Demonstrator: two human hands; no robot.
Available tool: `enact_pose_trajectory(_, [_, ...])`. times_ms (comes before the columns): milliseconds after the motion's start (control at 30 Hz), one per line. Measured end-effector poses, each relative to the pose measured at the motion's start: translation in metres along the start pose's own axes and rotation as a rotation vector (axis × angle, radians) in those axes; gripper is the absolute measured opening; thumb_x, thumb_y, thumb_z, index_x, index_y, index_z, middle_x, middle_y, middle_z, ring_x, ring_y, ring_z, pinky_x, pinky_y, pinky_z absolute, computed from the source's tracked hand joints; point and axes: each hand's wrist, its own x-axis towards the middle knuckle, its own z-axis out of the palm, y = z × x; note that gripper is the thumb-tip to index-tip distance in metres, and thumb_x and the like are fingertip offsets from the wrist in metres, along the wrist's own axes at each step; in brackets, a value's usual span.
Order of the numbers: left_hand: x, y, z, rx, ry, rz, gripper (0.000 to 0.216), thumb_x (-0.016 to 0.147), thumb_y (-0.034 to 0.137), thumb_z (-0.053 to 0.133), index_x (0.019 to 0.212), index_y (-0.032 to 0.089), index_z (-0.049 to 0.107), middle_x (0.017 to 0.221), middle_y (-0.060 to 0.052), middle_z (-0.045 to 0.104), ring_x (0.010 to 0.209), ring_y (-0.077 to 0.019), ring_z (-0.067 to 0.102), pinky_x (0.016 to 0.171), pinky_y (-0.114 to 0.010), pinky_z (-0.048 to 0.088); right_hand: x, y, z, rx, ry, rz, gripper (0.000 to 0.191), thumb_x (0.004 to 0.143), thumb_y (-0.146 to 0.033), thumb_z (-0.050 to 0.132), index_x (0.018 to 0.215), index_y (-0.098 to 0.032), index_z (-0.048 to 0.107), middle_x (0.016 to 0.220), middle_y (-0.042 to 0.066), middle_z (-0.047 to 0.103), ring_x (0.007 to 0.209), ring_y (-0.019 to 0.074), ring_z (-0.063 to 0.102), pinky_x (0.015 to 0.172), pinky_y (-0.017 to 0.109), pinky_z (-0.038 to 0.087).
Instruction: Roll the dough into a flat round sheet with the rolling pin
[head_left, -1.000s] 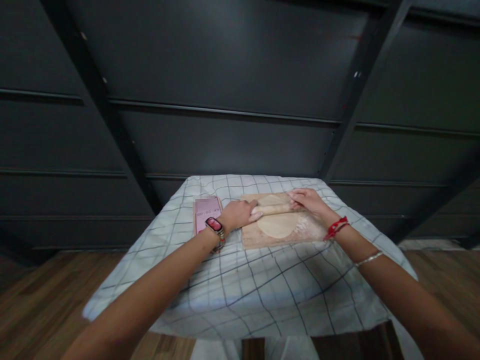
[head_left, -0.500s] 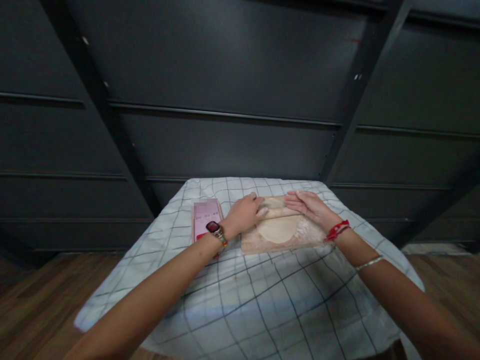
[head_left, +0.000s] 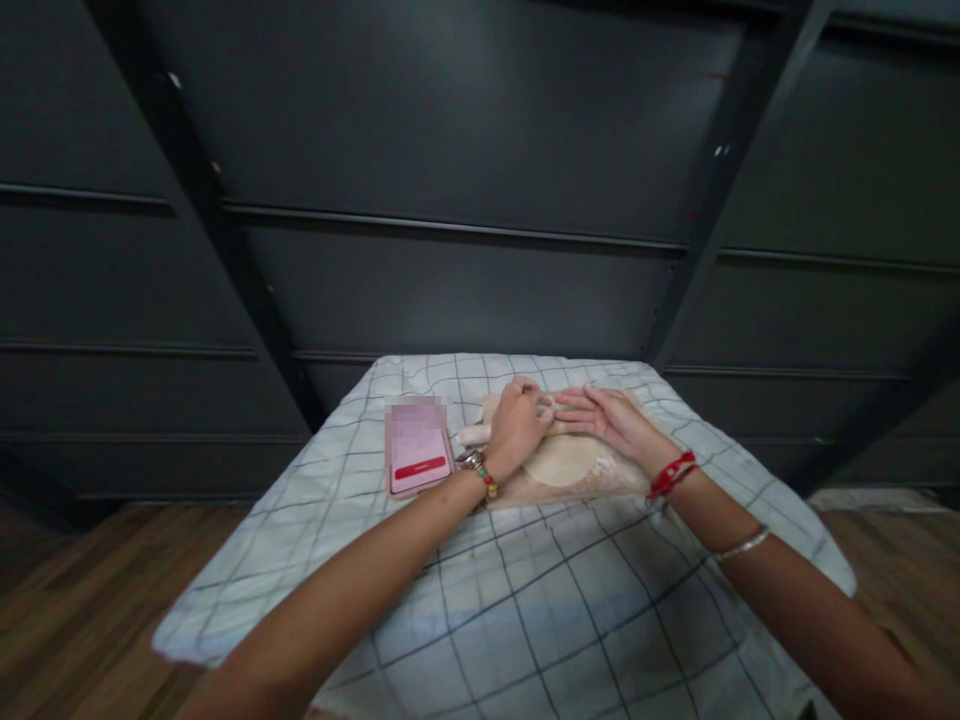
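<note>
A flat round of pale dough (head_left: 561, 462) lies on a floured wooden board (head_left: 616, 478) on the checked tablecloth (head_left: 525, 590). A wooden rolling pin (head_left: 474, 434) lies across the far part of the dough. My left hand (head_left: 519, 426) is curled over the pin near its middle, leaving the pin's left end showing. My right hand (head_left: 606, 416) rests flat on the pin with fingers stretched out toward the left hand. The two hands almost touch. The pin's right part is hidden under them.
A pink phone (head_left: 417, 456) lies on the cloth just left of the board. The small table's edges drop off on all sides to a wooden floor (head_left: 67, 590). A dark panelled wall (head_left: 465, 200) with slanted beams stands right behind the table.
My left hand has slid rightward along the pin toward the middle, uncovering its left end. My right hand moved slightly left, so the hands are now close together.
</note>
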Motion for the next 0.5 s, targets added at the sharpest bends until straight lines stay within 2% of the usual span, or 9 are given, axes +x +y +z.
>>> enact_pose_trajectory(233, [0.0,0.0,-0.002,0.029,-0.003,0.009,0.017,0.085,0.015,0.051,0.088,0.013,0.068,0.114,-0.011,0.054,0.114,-0.0227,0.049,0.102,-0.034,0.039,-0.003,0.001,0.007,0.041,-0.036,-0.014,0.034,0.095,-0.036,0.04,0.106,-0.011,0.061,0.123,0.018,0.061,0.096,0.0204,0.067,0.088,0.037,0.052])
enact_pose_trajectory(500, [-0.002,0.003,-0.003,-0.01,0.033,0.017,0.016,0.082,0.011,0.052,0.078,0.013,0.067,0.111,-0.013,0.057,0.115,-0.023,0.05,0.101,-0.033,0.041,-0.008,0.001,0.015,0.038,0.012,-0.011,0.03,0.094,-0.032,0.042,0.101,-0.013,0.064,0.116,0.015,0.066,0.088,0.0174,0.068,0.071,0.027,0.055])
